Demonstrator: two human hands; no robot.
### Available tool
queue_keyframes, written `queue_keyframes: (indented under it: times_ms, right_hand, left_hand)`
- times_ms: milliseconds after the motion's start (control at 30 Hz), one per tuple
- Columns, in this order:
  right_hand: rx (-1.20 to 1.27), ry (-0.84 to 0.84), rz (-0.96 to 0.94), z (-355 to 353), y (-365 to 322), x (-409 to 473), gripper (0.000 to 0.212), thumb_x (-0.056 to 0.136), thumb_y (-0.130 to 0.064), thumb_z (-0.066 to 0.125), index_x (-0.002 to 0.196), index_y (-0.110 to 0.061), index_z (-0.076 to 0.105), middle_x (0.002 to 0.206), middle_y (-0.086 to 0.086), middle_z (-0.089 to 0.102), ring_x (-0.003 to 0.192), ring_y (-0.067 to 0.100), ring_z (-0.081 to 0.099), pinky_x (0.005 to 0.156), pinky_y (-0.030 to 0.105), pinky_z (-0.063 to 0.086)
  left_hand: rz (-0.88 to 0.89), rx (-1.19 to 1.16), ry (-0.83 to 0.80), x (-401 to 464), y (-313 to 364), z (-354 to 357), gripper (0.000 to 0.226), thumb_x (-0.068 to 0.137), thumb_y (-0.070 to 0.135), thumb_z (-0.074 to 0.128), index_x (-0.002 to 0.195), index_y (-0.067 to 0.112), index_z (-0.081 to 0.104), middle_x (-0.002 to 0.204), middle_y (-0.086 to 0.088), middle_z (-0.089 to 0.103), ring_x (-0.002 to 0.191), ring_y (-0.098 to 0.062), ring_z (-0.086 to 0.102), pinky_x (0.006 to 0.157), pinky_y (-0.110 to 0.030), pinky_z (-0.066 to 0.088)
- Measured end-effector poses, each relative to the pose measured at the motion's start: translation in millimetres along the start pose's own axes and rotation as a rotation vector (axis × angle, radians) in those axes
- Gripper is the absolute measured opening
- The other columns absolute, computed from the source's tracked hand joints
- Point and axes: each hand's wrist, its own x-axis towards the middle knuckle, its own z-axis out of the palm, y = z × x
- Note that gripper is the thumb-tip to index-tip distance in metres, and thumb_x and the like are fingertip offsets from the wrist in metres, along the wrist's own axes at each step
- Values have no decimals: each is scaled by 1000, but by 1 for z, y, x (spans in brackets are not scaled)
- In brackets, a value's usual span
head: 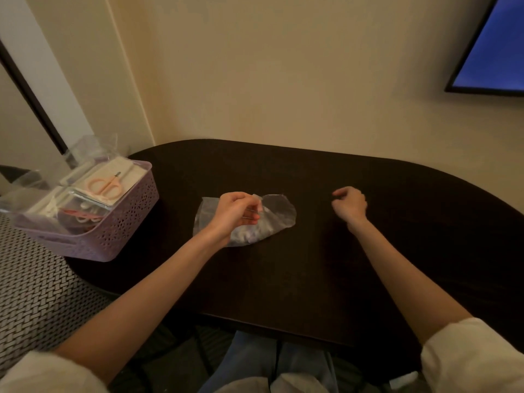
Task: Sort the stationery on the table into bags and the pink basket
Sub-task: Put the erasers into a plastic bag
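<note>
Sleeves pushed back, both forearms reach out over the dark counter (312,279). Far left, the basket (113,231) sits on the counter's end, already packed with filled bags, a pair of pink scissors (106,186) lying on top. Next along, mid-counter, lies a clear bag (279,215) with some small pale bits gathered in its lower part (too blurred to name). Over it hangs the left hand (234,214), its fingers (252,218) pinching the bag's upper edge together with what looks like a thin pin or clip. Further right the right hand (348,205) hovers well apart from the bag, fingers curled in and, as far as I can see, holding nothing. That bag should be light, limp and slippery; I'd take it by the mouth, so the contents stay down.
</note>
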Motion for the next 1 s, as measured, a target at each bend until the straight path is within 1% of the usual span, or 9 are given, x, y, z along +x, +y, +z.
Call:
queue_keyframes:
  times_ms: [100, 200, 267, 400, 533, 633, 767, 867, 1000]
  right_hand:
    - [-321, 33, 48, -3, 18, 3, 56, 84, -13, 69, 135, -18, 45, 143, 20, 29, 132, 37, 27, 107, 43, 32]
    - [-385, 3, 66, -3, 28, 7, 66, 87, -21, 67, 143, -17, 34, 145, 23, 24, 132, 39, 25, 108, 44, 30]
    - [-423, -21, 49, -4, 32, 11, 62, 90, -23, 62, 144, -16, 33, 144, 23, 24, 131, 39, 27, 107, 44, 32]
    - [-434, -28, 62, -9, 33, 19, 45, 90, -17, 62, 131, -8, 45, 141, 23, 26, 127, 37, 33, 102, 43, 38]
    - [-292, 16, 128, -15, 27, 25, 51, 88, -9, 64, 134, -6, 40, 141, 25, 31, 128, 40, 33, 100, 44, 39]
    - [-131, 78, 33, -17, 27, 28, 63, 84, 3, 62, 138, -13, 34, 140, 20, 37, 129, 37, 37, 102, 45, 40]
    - [53, -42, -169, -17, 32, 25, 66, 83, 14, 54, 139, -16, 37, 124, 8, 50, 118, 20, 49, 99, 36, 44]
    - [-62, -108, -241, -13, 36, 26, 61, 83, 14, 53, 135, -14, 42, 123, 7, 51, 118, 20, 51, 99, 35, 45]
    - [-308, -109, -306, -9, 34, 32, 51, 81, 5, 63, 127, -16, 53, 134, 10, 45, 124, 26, 44, 104, 43, 42]
  left_hand:
    - [-5, 6, -3, 1, -1, 4, 12, 88, 6, 60, 78, 3, 65, 78, -10, 62, 71, -17, 60, 65, -25, 52]
    - [-20, 14, -10, 1, -1, 6, 11, 88, 6, 60, 79, 3, 65, 80, -12, 62, 71, -18, 60, 68, -28, 52]
    - [-18, 15, -16, 2, 0, 6, 12, 88, 6, 60, 77, 3, 65, 79, -11, 62, 69, -17, 60, 67, -27, 52]
    - [-4, 18, -14, 2, 2, 4, 13, 88, 6, 60, 76, 3, 65, 77, -9, 62, 69, -16, 60, 66, -27, 52]
    - [5, 15, -19, 1, 4, 2, 12, 87, 5, 60, 77, 3, 66, 76, -9, 62, 68, -16, 60, 65, -26, 52]
    - [10, 17, -23, 1, 4, 1, 12, 88, 5, 60, 78, 3, 66, 77, -9, 63, 70, -16, 61, 65, -25, 53]
    - [2, 18, -15, 1, 2, -1, 11, 88, 6, 60, 78, 3, 65, 79, -9, 63, 71, -16, 61, 65, -24, 53]
    - [-3, 18, -14, 1, 3, 0, 10, 88, 5, 60, 80, 2, 65, 80, -9, 62, 71, -17, 61, 65, -25, 53]
    - [5, 18, -26, 1, 4, -1, 10, 88, 6, 60, 82, 2, 65, 81, -10, 62, 72, -17, 61, 66, -25, 53]
